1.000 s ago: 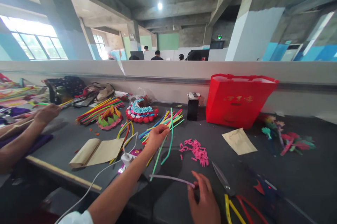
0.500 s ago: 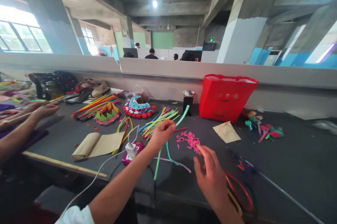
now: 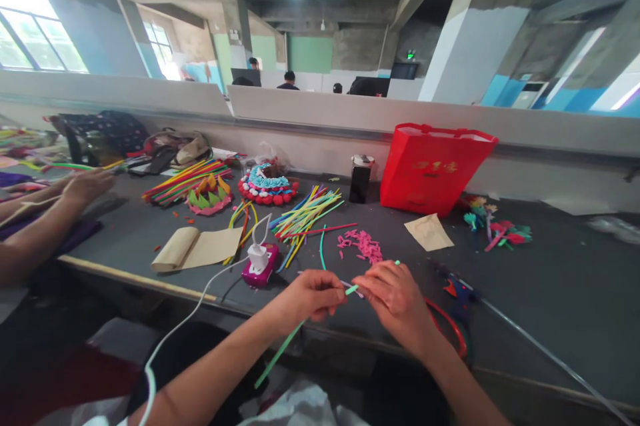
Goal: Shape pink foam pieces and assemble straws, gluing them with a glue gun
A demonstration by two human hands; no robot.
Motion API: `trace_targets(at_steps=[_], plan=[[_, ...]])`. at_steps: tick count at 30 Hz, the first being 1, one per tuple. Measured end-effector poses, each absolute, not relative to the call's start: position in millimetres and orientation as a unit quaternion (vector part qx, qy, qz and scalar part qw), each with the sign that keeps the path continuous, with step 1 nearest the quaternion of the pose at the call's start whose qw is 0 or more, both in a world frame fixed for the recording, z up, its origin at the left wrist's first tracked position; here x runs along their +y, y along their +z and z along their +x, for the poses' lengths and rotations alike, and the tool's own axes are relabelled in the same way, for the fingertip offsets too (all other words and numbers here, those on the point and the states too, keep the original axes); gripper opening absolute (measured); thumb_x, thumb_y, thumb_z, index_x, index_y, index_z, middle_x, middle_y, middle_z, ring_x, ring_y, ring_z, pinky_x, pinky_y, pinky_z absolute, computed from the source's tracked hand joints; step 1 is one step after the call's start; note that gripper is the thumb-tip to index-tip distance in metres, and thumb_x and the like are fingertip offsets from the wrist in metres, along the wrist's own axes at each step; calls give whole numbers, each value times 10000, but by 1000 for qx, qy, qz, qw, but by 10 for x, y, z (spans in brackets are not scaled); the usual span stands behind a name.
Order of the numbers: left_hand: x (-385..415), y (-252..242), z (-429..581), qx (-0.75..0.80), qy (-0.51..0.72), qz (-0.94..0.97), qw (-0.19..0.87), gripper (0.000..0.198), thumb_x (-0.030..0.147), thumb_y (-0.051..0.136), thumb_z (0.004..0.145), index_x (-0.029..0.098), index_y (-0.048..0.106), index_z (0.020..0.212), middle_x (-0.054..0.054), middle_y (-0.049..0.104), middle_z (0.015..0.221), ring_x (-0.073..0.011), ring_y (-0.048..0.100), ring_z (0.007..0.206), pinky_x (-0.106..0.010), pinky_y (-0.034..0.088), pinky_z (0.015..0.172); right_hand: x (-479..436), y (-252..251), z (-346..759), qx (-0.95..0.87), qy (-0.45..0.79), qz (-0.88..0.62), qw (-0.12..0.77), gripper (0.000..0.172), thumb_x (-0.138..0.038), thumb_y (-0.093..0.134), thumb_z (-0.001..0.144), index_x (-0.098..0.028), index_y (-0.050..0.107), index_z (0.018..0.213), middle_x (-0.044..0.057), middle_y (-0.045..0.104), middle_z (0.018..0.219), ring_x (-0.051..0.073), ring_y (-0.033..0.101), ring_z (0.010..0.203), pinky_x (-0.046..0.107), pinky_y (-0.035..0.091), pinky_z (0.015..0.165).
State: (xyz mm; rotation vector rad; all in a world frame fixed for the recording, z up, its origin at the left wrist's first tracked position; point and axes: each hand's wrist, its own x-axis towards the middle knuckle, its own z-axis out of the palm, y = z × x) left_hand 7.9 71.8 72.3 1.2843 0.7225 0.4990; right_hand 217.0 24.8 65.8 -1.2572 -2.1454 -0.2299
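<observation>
A light green pipe cleaner (image 3: 279,357) runs through both my hands, with one end hanging below the table edge at the left. My left hand (image 3: 316,296) pinches it, and a short stretch shows between the hands. Close beside it, my right hand (image 3: 397,296) has its fingers closed around the other part, whose tip pokes out above the knuckles. Just beyond my hands lies a pile of short pink pieces (image 3: 363,246). A teal pipe cleaner (image 3: 323,249) and a lilac one, partly hidden by my hands, rest on the table.
Further back are a bundle of coloured pipe cleaners (image 3: 310,213), a black bottle (image 3: 360,179) and a red bag (image 3: 435,169). A glue gun (image 3: 460,296) lies right, a purple power socket (image 3: 260,269) with white cable left, near a brown paper roll (image 3: 175,249). A co-worker's hands (image 3: 87,186) work far left.
My left hand has come down and nearer with the green pipe cleaner. My right hand, open before near the pink pieces, has closed on the same pipe cleaner. The view has tilted downward.
</observation>
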Motion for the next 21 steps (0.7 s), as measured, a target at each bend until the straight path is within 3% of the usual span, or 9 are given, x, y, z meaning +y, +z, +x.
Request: trace_targets(at_steps=[5, 11, 21], plan=[[618, 617, 13, 302, 241, 476, 790, 273, 374, 709, 758, 119, 612, 777, 21, 551, 572, -30, 401, 366, -178, 209, 365, 232, 517, 2136, -789, -26, -501, 356, 249, -308, 471, 976, -238, 710, 983, 36, 706, 835, 174, 602, 822, 313, 400, 781], [537, 641, -11, 271, 274, 402, 831, 217, 310, 704, 778, 112, 620, 805, 32, 520, 585, 2, 304, 371, -164, 131, 365, 139, 343, 2046, -765, -12, -527, 370, 286, -300, 429, 988, -236, 699, 1055, 36, 722, 834, 167, 638, 781, 288, 447, 729], [474, 496, 55, 276, 364, 319, 830, 199, 266, 725, 751, 98, 664, 837, 4, 558, 698, -1, 354, 426, -166, 200, 396, -129, 13, 1712, -736, 41, -570, 362, 346, -276, 360, 983, -202, 695, 937, 41, 708, 754, 162, 669, 699, 242, 462, 637]])
